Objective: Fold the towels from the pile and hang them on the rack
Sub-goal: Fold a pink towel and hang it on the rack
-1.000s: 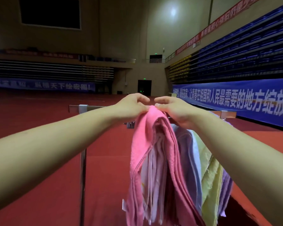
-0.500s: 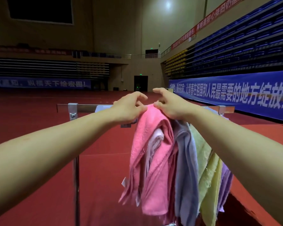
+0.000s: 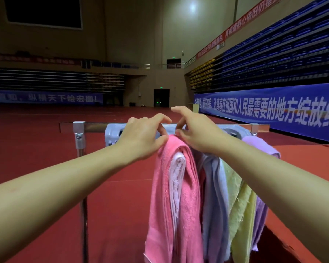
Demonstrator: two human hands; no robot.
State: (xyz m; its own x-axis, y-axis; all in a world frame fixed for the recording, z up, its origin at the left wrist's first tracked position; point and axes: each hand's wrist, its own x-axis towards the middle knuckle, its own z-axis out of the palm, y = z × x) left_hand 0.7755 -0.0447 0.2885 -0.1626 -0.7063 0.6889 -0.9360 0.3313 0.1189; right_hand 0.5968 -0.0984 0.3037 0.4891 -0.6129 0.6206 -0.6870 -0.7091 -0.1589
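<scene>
- Now the pink towel [image 3: 174,196] hangs folded over the rack [image 3: 95,127] at centre frame, its top fold just under both hands; a white inner layer shows along its left fold.
- Left hand [image 3: 141,137]: fingers curled, thumb and fingertips at the towel's top edge; its grip looks narrow and pinching the cloth, as half a second ago.
- Right hand [image 3: 193,130]: thumb and middle fingers pinch the same top fold, while the index finger is now lifted and stretched out above the bar, further than before.
- Compared with a second ago, the pink towel has dropped lower and lies flatter, no longer bunched up between the hands.
- To the right of it hang a pale blue towel [image 3: 216,196], a yellow towel [image 3: 241,215] and a lilac towel [image 3: 260,147], touching one another.
- Behind the bar sits a grey plastic piece [image 3: 112,133].
- Red floor [image 3: 36,149] lies below.
</scene>
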